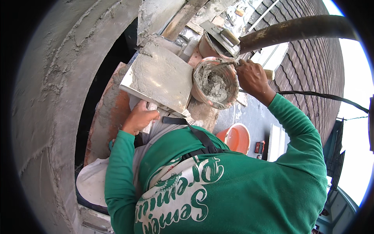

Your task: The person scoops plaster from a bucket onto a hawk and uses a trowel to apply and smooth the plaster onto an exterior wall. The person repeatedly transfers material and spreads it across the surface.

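Observation:
My left hand (141,118) is closed around the handle of a plasterer's hawk (161,74), a flat square board with a film of wet grey mortar on its face. Beside it, on the right, stands an orange bucket (210,103) holding grey mortar (216,86). My right hand (253,78) grips a trowel at the bucket's far right rim. Its wooden handle end (269,74) sticks out past my fist, and the metal shank reaches over the rim. The trowel's blade is hard to make out against the mortar.
A freshly plastered wall (58,101) curves along the left. Behind the mortar bucket, a second bucket (206,48) carries a plastering trowel (222,37). A thick brown pipe (300,31) crosses at upper right. Another orange bucket (237,138) stands near my waist; tiled roofing (311,78) lies beyond.

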The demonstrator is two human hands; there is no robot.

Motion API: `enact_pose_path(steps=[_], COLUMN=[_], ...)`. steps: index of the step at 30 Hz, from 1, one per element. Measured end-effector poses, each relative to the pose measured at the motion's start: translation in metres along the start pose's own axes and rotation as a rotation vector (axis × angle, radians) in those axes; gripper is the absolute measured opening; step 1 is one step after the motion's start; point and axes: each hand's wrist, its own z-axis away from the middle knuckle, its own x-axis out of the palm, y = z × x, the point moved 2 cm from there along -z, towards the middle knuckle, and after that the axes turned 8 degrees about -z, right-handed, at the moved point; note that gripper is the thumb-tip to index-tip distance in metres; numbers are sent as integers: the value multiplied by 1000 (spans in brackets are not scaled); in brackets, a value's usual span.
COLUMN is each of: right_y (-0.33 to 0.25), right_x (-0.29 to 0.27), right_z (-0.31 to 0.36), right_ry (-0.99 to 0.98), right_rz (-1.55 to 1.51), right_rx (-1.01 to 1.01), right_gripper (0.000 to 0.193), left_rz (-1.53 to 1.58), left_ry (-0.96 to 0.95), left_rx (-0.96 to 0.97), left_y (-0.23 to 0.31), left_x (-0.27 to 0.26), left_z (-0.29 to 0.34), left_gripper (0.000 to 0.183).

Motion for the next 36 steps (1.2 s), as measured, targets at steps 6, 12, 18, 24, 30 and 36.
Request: enact_pose_path(steps=[6, 12, 18, 24, 30, 36], right_y=[-61, -57, -21, -28, -67, -18], right_x=[102, 92, 10, 3, 87, 62], right_z=[-51, 5, 13, -24, -45, 8], right_ry=[-206, -154, -56, 179, 10, -381], right_rz=[22, -195, -76, 50, 76, -159], right_rx=[-167, -43, -130, -254, -298, -106], right_gripper=[15, 14, 18, 13, 16, 19], left_rz=[-35, -22, 3, 22, 11, 8], left_ry=[9, 1, 4, 16, 3, 4], left_rx=[11, 60, 7, -26, 33, -1], left_y=[3, 5, 3, -2, -2, -2], left_x=[3, -5, -2, -4, -1, -3], left_z=[4, -6, -2, -2, -3, -3], left_gripper=[68, 67, 64, 64, 68, 69])
